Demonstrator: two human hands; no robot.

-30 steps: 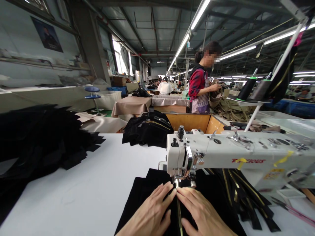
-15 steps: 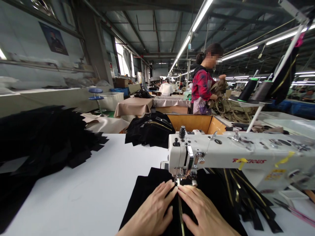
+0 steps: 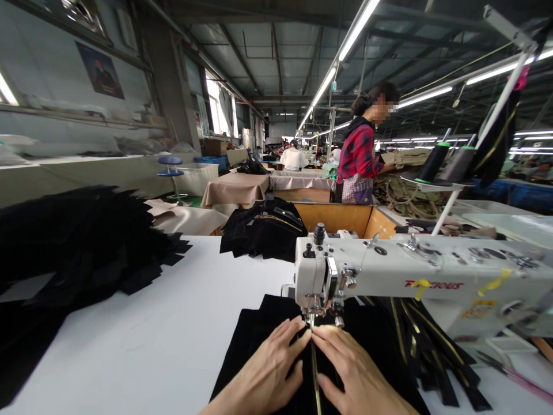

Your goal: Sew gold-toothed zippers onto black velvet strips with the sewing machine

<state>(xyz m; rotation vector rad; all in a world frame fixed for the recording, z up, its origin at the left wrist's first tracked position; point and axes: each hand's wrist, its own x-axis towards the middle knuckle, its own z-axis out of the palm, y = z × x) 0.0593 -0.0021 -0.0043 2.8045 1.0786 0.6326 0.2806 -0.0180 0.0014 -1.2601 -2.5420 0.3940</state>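
Note:
My left hand [image 3: 273, 362] lies flat on a black fabric panel [image 3: 242, 340], its fingertips close to the presser foot [image 3: 311, 318] of a white sewing machine [image 3: 380, 271]. On the other side of a gold-toothed zipper [image 3: 317, 377], my right hand [image 3: 352, 363] rests with its fingers stretched forward. Both index fingertips almost meet over the zipper, just in front of the foot. The zipper runs from the foot toward me between the hands. Beneath the machine arm, the far part of the panel is partly hidden.
Several loose black zippers [image 3: 425, 340] lie right of the panel, near pink-handled scissors [image 3: 514, 374]. A large black fabric pile [image 3: 86, 242] covers the table's left; a smaller pile [image 3: 263, 227] sits behind. Thread cones [image 3: 434, 161] stand at right. A person [image 3: 360, 147] stands beyond the machine.
My hands, the panel and the zipper stay in nearly the same place. The person beyond the machine has lowered their arms and reaches to the right over the khaki goods.

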